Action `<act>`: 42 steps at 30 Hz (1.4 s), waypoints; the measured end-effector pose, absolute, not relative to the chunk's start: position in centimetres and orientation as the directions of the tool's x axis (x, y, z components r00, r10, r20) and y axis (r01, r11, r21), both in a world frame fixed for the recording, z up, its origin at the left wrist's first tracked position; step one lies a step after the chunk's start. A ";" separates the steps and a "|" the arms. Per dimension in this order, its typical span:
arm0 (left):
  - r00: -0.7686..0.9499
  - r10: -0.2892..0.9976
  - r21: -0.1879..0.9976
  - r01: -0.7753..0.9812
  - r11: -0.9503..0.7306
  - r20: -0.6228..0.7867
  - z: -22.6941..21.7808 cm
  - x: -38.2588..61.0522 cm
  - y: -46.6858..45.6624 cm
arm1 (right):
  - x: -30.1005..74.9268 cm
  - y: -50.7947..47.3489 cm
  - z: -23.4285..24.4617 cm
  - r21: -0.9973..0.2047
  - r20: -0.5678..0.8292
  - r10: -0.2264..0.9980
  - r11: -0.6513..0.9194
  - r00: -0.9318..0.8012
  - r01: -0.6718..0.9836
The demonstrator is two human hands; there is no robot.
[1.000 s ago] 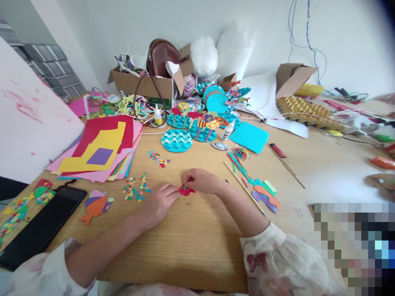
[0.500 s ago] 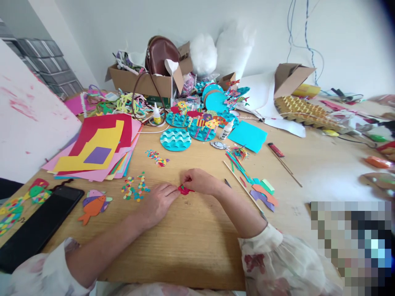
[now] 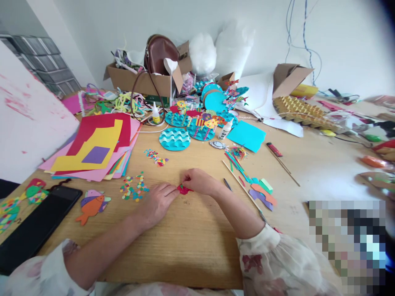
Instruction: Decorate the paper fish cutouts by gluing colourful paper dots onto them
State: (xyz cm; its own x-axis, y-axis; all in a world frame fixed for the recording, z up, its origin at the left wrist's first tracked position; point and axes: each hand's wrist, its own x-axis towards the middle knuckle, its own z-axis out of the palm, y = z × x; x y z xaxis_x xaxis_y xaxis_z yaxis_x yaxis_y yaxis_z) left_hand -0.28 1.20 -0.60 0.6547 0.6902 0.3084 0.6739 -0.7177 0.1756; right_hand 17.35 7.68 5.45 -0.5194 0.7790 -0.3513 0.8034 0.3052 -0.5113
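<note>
A small red paper fish (image 3: pixel 184 189) lies on the wooden table (image 3: pixel 191 242) between my hands. My right hand (image 3: pixel 200 181) is curled over it, fingertips pinching its upper edge. My left hand (image 3: pixel 159 203) rests flat on the table just left of the fish, fingers stretched toward it and touching its left side. Small coloured paper dots (image 3: pixel 135 188) lie scattered to the left of my left hand. An orange and purple paper fish (image 3: pixel 92 202) lies farther left.
A black tablet (image 3: pixel 37 224) lies at the near left. Stacked coloured sheets (image 3: pixel 95 148) sit behind it. Teal wave discs (image 3: pixel 175 138), glue bottles (image 3: pixel 226 129), wooden sticks (image 3: pixel 243 185), foam scraps (image 3: pixel 262 192) and cardboard boxes (image 3: pixel 145 80) crowd the back.
Both hands stay at the red fish with barely any movement. The view has shifted slightly.
</note>
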 end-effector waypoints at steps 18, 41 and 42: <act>0.654 0.691 0.168 0.678 -0.716 0.307 -0.7 -0.3 1.1 | 16.8 7.4 5.8 -0.388 -0.388 0.809 0.291 -0.442 0.874; 0.658 0.689 0.181 0.670 -0.720 0.304 -0.6 -0.4 1.0 | 16.6 7.2 5.7 -0.328 -0.382 0.833 0.283 -0.400 0.901; 0.658 0.688 0.180 0.670 -0.720 0.305 -0.6 -0.3 1.0 | 16.5 7.2 5.7 -0.325 -0.381 0.833 0.285 -0.401 0.902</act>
State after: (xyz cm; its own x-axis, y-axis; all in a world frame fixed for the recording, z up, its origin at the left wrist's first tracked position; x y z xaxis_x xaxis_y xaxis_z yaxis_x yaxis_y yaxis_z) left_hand -0.35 1.03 -0.62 0.6581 0.6882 0.3054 0.6699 -0.7204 0.1797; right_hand 16.55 7.22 5.70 -0.4006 0.8332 -0.3811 0.9017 0.2848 -0.3252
